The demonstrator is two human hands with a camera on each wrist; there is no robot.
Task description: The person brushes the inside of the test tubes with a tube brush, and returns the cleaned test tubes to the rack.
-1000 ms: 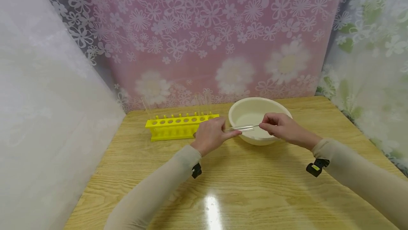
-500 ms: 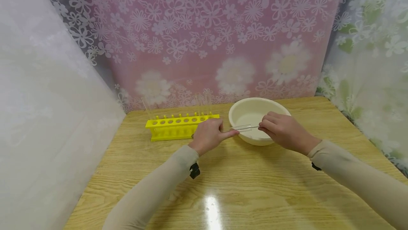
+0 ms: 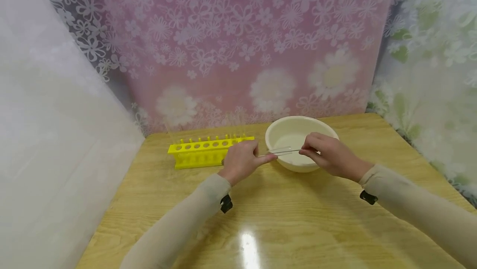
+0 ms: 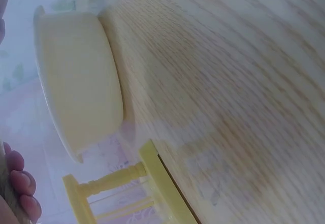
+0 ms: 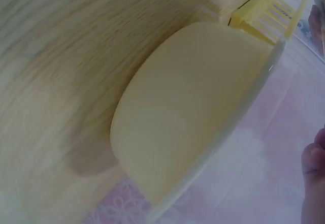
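Note:
My left hand (image 3: 241, 161) grips a clear glass test tube (image 3: 281, 151), held nearly level with its mouth toward the right, over the bowl's near left rim. Its curled fingertips (image 4: 23, 183) show at the edge of the left wrist view. With thumb and fingers, my right hand (image 3: 331, 155) pinches the thin wire handle of a test tube brush (image 3: 295, 151), which runs into the tube's mouth. The left hand hides much of the tube and the brush head. Beneath the right hand stands a cream plastic bowl (image 3: 277, 133).
A yellow test tube rack (image 3: 197, 149) stands behind and left of the left hand, with several clear tubes upright at its two ends. All of this is on a wooden table (image 3: 283, 219). Flowered curtains (image 3: 208, 53) enclose the back and sides.
My right hand has rolled at the wrist, its fingers curling in more around the brush handle. Both hands have shifted slightly left, still holding tube and brush. The head view has tilted a little.

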